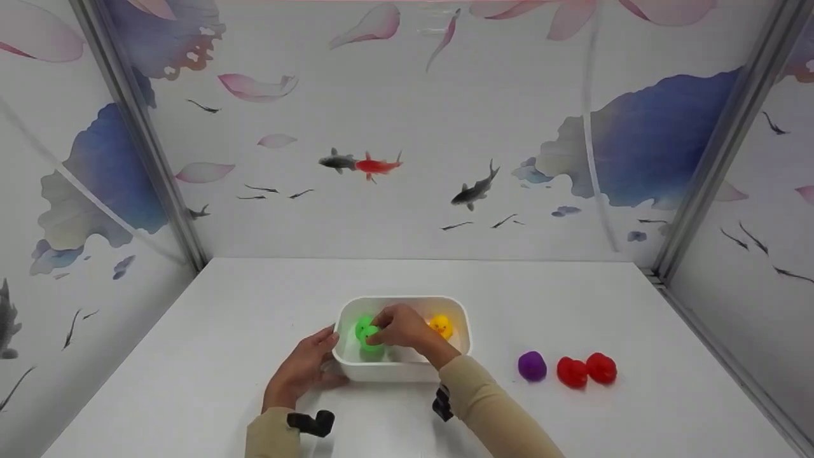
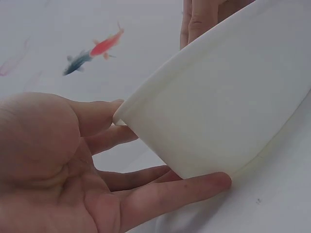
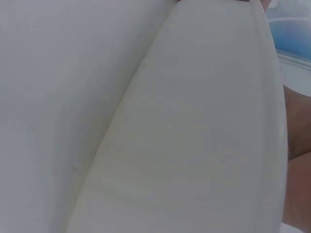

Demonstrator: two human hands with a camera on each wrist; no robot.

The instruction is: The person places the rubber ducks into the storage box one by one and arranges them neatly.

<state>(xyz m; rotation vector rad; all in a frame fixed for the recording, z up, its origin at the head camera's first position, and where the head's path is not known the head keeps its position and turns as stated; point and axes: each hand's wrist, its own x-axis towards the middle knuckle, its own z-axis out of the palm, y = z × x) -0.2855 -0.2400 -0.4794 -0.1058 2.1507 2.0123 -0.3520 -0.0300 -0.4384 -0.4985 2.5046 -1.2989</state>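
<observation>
Left wrist view: left hand (image 2: pixel 63 174) grips one end of the white box (image 2: pixel 209 107), thumb at rim, one finger along the lower edge (this finger hidden in head view). Right wrist view: mostly box wall; only head view shows right hand (image 1: pixel 404 327) pinching the nearer green toy (image 1: pixel 370 338). Toy bright, rounded, dark-eyed, inside box at left. Also inside: yellow toy (image 1: pixel 441 326), right; second green toy (image 1: pixel 362 323), just behind first.

The head view is looking forward and down over the left hand (image 1: pixel 300 367) and right hand (image 1: pixel 404 329); wrist views, just behind each hand, are facing the box (image 2: pixel 218 107) closely. Head and left wrist are sharing the red fish (image 1: pixel 377 166).
</observation>
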